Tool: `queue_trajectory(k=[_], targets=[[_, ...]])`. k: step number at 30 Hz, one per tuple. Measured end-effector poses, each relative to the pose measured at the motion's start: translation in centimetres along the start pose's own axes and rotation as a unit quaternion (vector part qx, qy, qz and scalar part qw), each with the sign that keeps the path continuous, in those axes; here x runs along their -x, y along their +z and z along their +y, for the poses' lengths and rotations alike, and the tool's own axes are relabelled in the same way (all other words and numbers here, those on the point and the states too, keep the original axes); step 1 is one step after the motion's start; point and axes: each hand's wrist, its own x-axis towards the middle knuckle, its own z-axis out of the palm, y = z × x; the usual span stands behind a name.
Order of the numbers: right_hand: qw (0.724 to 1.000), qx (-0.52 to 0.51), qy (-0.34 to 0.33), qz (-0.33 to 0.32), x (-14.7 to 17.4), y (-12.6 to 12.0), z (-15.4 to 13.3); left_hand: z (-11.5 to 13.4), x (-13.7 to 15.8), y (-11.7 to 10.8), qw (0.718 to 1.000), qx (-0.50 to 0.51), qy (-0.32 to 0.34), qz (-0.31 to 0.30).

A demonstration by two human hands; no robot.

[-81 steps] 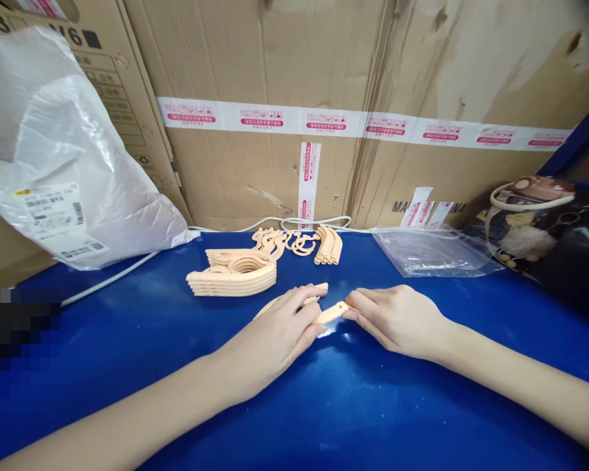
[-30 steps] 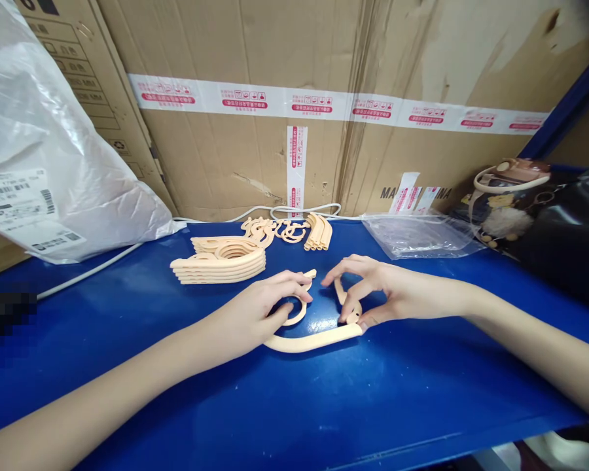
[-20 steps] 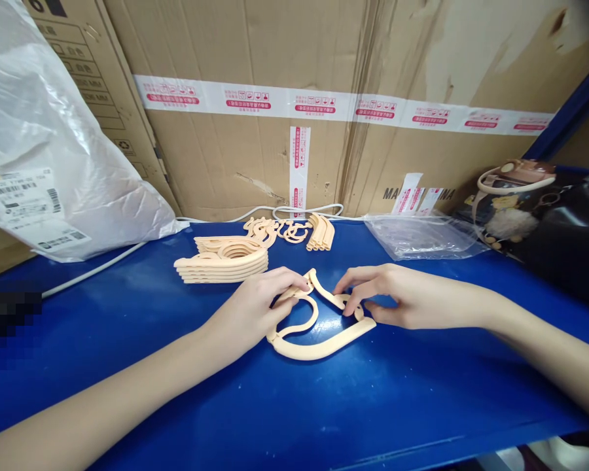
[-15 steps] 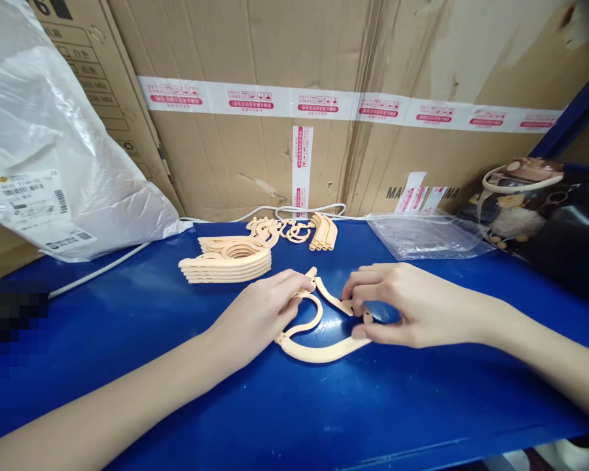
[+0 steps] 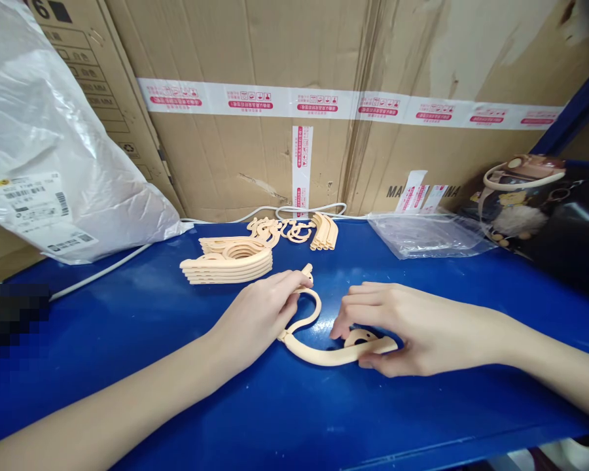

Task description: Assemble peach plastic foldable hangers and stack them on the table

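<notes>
A peach plastic folding hanger [image 5: 319,353] lies on the blue shelf [image 5: 177,327] between my hands. My left hand [image 5: 260,314] presses its left end and hook part down with fingertips near the upright tip. My right hand [image 5: 402,324] pinches the hanger's right end, thumb under and fingers over a round joint. Behind them sits a stack of folded hangers [image 5: 228,261], with loose hook pieces [image 5: 279,230] and curved arm pieces [image 5: 325,231] further back.
Taped cardboard boxes [image 5: 324,98] wall the back. A white plastic mailer bag [image 5: 53,150] leans at left, with a white cable [image 5: 103,268] under it. A clear plastic bag [image 5: 422,234] and a dark bag with a cup [image 5: 535,196] lie at right.
The hanger parts have been folded together from a straight piece into a curled shape. My right hand has slid right and toward me with the hanger's end; my left hand stays on the hook end.
</notes>
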Motion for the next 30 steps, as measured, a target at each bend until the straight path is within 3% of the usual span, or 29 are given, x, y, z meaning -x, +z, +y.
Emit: queue_trajectory(k=[5,11,16,19,23,30], targets=[[0.999,0.023,-0.020,0.016,-0.3,0.2,1.2,0.0,0.1,0.1,1.000,-0.008,0.000,0.004],[0.993,0.084,-0.010,0.086,-0.5,0.7,3.1,0.4,0.0,-0.5,0.997,-0.028,0.068,-0.022],[0.978,0.107,0.066,0.165,-0.6,1.3,4.4,0.5,0.0,-0.6,0.991,-0.063,0.109,-0.049],[0.979,0.088,0.101,0.154,-0.5,1.2,4.3,0.6,0.0,-0.6,0.992,-0.060,0.106,-0.044],[0.987,0.041,0.077,0.135,-0.4,0.8,3.4,0.6,0.1,-0.7,0.992,-0.046,0.111,-0.043],[0.990,-0.071,0.037,0.116,-0.7,0.7,3.1,0.8,0.3,-1.3,0.990,-0.030,0.096,-0.096]])
